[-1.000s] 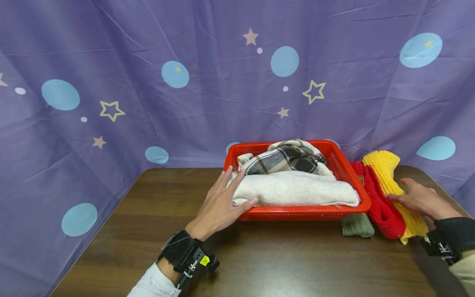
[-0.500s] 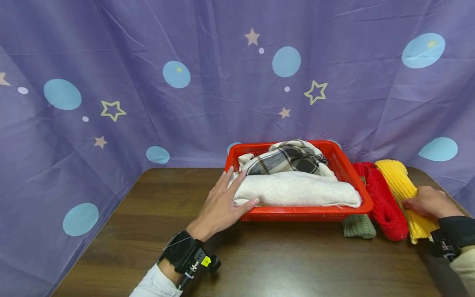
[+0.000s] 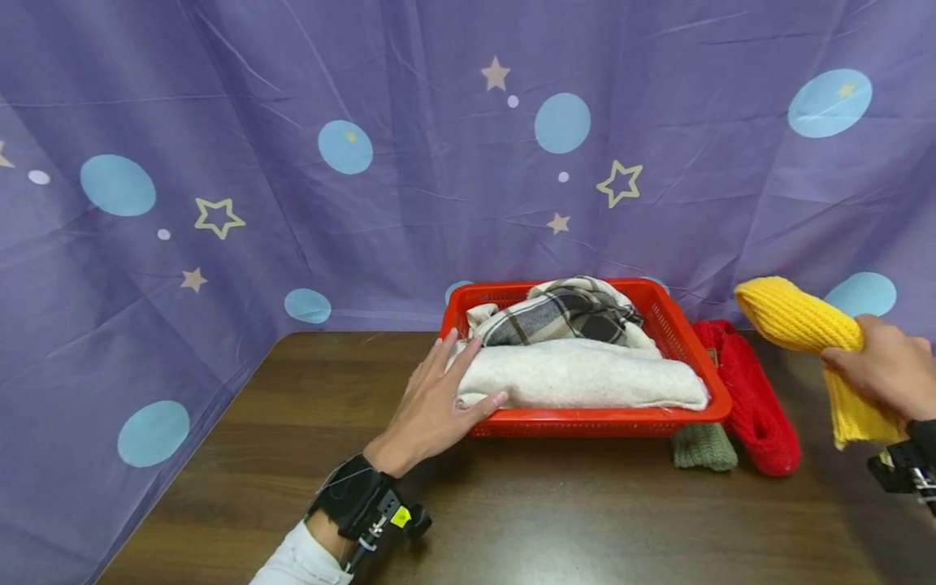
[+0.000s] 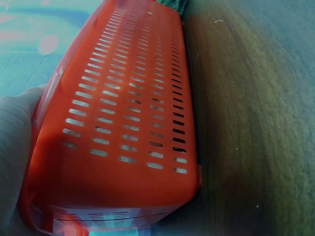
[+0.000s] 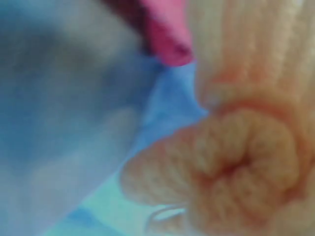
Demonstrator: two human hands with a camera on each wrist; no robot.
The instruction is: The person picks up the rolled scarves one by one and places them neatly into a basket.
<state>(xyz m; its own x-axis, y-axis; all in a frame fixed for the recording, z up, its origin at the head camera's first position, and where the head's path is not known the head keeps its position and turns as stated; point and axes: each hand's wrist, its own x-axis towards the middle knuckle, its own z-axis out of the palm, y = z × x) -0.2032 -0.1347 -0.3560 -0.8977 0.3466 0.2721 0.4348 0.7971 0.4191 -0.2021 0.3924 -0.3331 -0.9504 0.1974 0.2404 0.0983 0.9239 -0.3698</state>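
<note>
My right hand [image 3: 888,366] grips a folded piece of yellow ribbed knit [image 3: 800,317], raised off the table at the far right. One end of the knit sticks out to the left and the other hangs below the hand. Its ribs [image 5: 266,44] fill the right of the blurred right wrist view. My left hand [image 3: 431,398] rests with spread, straight fingers on the front left corner of a red plastic basket [image 3: 585,413]. In it lie a rolled white fleecy cloth [image 3: 578,374] and, behind that, a bunched plaid cloth [image 3: 566,318].
A folded red knit [image 3: 753,406] lies against the basket's right side. A green knit [image 3: 704,447] shows from under the front right corner. The brown wooden table [image 3: 548,520] ends at a purple starred curtain [image 3: 409,227]. Slots pierce the basket's wall [image 4: 113,182].
My right hand has taken hold of the yellow knit, drawn it right, away from the red one, and lifted it. My left hand and the basket have stayed put.
</note>
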